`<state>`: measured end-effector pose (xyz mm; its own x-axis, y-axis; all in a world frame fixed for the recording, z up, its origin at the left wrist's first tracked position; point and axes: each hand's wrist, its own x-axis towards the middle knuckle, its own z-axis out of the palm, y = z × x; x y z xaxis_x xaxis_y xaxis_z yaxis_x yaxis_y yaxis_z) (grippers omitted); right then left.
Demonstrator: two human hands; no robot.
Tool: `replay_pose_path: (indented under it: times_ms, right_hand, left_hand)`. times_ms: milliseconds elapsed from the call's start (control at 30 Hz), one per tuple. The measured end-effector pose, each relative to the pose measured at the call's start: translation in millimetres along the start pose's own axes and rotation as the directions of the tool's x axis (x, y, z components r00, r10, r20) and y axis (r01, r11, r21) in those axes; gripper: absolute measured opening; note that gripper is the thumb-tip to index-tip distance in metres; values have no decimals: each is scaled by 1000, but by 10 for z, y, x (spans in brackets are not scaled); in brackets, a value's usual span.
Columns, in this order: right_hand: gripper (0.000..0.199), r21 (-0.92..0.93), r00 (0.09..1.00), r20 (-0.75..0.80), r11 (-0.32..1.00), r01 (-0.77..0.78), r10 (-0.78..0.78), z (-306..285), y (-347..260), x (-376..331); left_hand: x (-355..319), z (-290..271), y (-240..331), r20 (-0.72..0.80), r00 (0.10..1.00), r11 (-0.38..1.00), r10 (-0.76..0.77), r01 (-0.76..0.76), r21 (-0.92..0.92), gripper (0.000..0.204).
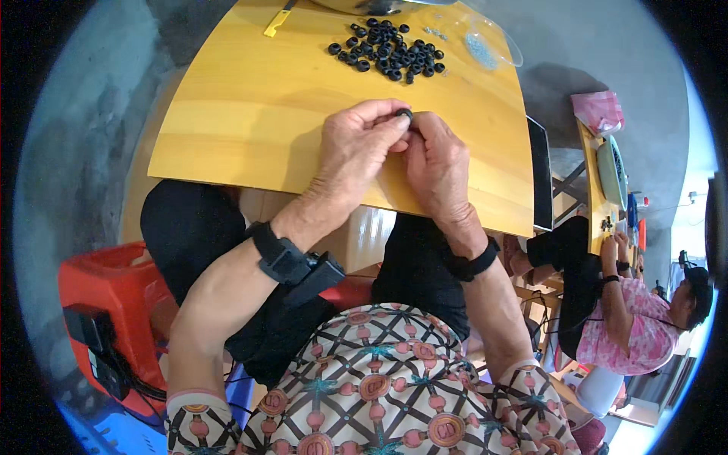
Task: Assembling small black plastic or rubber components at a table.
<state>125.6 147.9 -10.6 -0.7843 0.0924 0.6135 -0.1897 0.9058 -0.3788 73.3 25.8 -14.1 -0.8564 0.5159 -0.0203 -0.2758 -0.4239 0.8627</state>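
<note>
Pinching a small black ring [404,114] between them at the wooden board's [227,129] centre, the left hand [356,148] and right hand [438,163] grip with fingertips, the pile of black rings [388,50] sitting at twelve o'clock.

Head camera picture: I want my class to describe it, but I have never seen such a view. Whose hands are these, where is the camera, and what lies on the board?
The camera sits on a person's head and looks down, so the edges bend. Both forearms are that person's own. The left hand and right hand pinch one small black ring together. On the yellow wooden board lie a pile of black rings, a clear plastic bag and a yellow tool. Another person works at the right.
</note>
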Motion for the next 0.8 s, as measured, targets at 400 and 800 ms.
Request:
replay_pose_path:
  times_ms: [400,800]
  right_hand:
    - [14,121,865,306,885,-450,398,-620,379,354]
    - [18,-108,929,347,989,-99,131,-129,560,829]
  left_hand:
    - [-118,-190,211,61,968,950,-242,249,-187,25]
    - [-111,-241,257,83,961,942,-263,274,-194,26]
